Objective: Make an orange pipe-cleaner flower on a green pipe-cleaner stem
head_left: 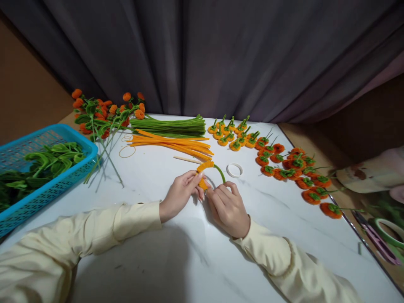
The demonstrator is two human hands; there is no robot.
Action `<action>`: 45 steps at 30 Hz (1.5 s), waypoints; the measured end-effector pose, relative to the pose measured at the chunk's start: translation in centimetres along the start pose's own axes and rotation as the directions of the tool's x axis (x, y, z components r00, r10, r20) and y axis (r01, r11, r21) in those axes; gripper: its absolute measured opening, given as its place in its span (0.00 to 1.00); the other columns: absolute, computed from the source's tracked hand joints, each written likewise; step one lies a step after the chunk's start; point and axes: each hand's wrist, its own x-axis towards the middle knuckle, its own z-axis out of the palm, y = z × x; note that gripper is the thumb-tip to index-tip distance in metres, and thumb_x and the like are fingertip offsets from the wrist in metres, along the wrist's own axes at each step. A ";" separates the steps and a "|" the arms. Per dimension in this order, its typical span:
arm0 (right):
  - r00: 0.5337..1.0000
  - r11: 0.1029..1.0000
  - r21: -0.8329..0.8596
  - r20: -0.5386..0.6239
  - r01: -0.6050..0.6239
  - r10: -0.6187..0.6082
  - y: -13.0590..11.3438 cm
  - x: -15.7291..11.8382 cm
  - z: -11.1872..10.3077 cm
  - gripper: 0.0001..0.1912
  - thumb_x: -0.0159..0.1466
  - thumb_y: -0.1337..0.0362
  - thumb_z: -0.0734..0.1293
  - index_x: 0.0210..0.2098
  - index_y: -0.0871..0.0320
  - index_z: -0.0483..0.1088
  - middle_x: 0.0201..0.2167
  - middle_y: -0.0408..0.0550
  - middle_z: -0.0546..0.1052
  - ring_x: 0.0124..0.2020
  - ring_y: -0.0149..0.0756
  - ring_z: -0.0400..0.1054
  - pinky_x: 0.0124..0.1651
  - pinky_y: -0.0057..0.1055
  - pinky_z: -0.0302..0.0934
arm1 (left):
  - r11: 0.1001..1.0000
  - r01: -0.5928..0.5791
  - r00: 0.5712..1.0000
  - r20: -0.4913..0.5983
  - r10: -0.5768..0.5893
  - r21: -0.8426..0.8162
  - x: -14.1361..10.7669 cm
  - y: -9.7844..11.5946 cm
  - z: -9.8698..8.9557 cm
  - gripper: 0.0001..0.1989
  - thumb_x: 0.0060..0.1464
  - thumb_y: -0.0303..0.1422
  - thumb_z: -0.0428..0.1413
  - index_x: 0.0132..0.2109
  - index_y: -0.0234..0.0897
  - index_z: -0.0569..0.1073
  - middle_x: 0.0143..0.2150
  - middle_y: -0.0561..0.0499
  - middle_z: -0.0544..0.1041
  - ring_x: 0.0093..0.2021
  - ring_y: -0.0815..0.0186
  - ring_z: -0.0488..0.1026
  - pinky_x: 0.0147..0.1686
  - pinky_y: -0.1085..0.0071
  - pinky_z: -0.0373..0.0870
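My left hand point(183, 189) pinches a curved band of folded orange pipe cleaner point(205, 165) between thumb and fingers. From the band's upper right end a green pipe cleaner point(220, 170) arcs down to my right hand point(229, 208). The fingers of my right hand are closed at the lower end of the green pipe cleaner, close to the orange band's lower end. Their exact grip is partly hidden. Just beyond the hands lie a thin wooden stick point(186, 159) and a white tape ring point(234, 170).
Behind are bundles of green pipe cleaners point(170, 125) and orange pipe cleaners point(176, 144). Yellow-orange flower heads point(235, 145) and red-orange ones point(293, 174) spread rightward. A blue basket point(47, 191) of leaves and stemmed flowers point(101, 111) stand left. Pink-handled scissors point(378, 242) lie far right.
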 end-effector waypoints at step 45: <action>0.999 0.999 0.043 -0.027 -0.024 0.025 0.1 -0.1 0.0 0.11 0.62 0.77 0.55 0.35 0.64 0.67 0.20 0.46 0.67 0.26 0.36 0.59 0.38 0.37 0.56 | 0.994 0.072 0.997 0.031 -0.070 -0.080 0.2 0.2 -0.1 0.16 0.52 0.42 0.58 0.37 0.35 0.63 0.33 0.48 0.78 0.21 0.71 0.72 0.20 0.77 0.66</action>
